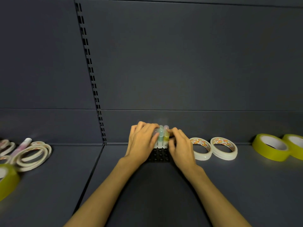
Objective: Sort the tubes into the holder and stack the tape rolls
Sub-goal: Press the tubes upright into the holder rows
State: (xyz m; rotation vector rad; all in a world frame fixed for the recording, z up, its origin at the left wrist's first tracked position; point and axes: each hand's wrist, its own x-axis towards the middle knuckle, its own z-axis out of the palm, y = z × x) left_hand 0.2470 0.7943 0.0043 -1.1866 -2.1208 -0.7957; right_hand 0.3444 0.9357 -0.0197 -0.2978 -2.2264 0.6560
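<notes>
Reaching in from 6 o'clock, both forearms converge on the black holder (158,155), which sits on the dark shelf (229,185) at the centre of the view with its empty sockets facing the person. At the holder's far edge stand 3 or so tubes (161,136), upright, long axis vertical, caps pale, teal and yellow, touching one another in a tight row; a second row behind them is blurred and I cannot count it. The left hand (142,143) comes at the tubes from 9 o'clock with its fingers curled round the pale tube on that side; the right hand (181,147) comes from 3 o'clock, its fingertips (170,131) pinching the yellow-capped tube near the cap. Both hands are equally near, so any seating push would go straight down along the tubes' axis, in my judgement. One loose tube (22,146) lies well apart at 9 o'clock, tilted across a heap of white tape rolls (32,154), nearer the left hand, with a yellow roll (7,179) in front of it. At 3 o'clock, 2 short stacks of white rolls (214,149) sit just beside the right hand, and yellow tape rolls (272,147) lie farther right. Open shelf lies toward the person; the back panel (180,63) rises close behind the tubes, leaving little room there.
</notes>
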